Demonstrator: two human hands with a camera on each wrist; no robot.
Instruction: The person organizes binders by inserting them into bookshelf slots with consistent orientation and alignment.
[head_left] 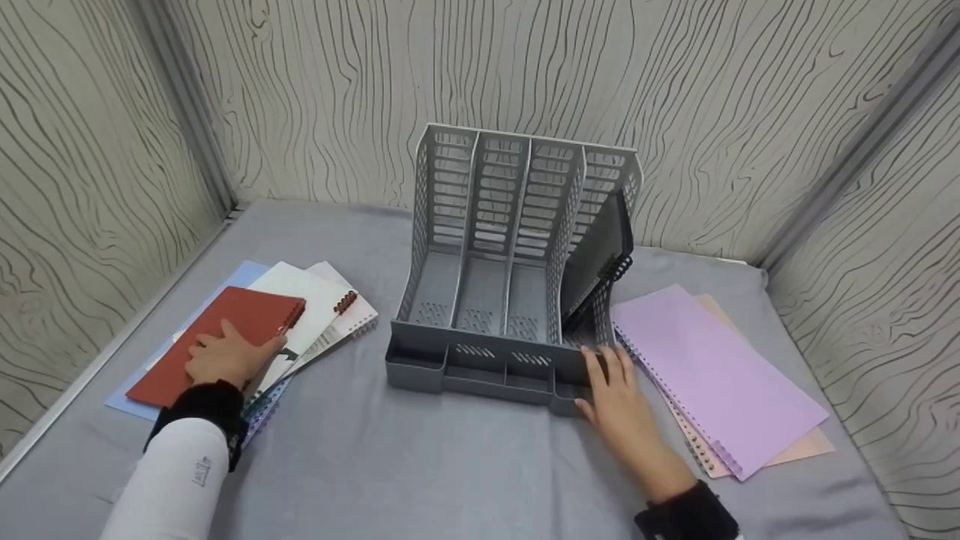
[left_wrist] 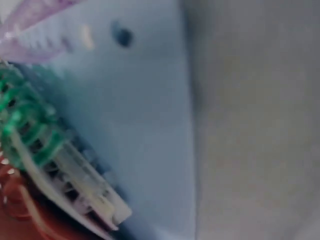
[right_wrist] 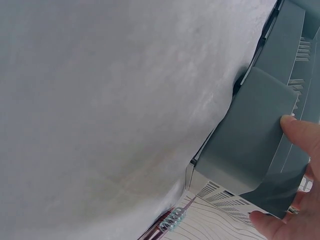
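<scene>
Many notebooks lie on a gray cloth [head_left: 390, 472], starting with a pile at the left. At the bottom of that pile, a pale blue cover [head_left: 131, 399] sticks out past a red notebook [head_left: 251, 304]. The left hand [head_left: 232, 360] rests on top of the red notebook, with its fingers spread and its thumb pointing right. A black band [head_left: 202, 412] goes around that wrist, over a white sleeve [head_left: 176, 480]. Just right of the red notebook, a white notebook [head_left: 292, 283] with dark red rings lies over other pale pages. In the middle stands a gray rack [head_left: 480, 351] with four tall slots and little boxes along its front. A black notebook [head_left: 600, 244] leans in the slot farthest right. The right hand [head_left: 622, 397] grips the rack's front right corner, thumb on the front and fingers bent around the side. Farther right, a purple notebook [head_left: 720, 382] lies partly on top of a peach notebook [head_left: 806, 448].
</scene>
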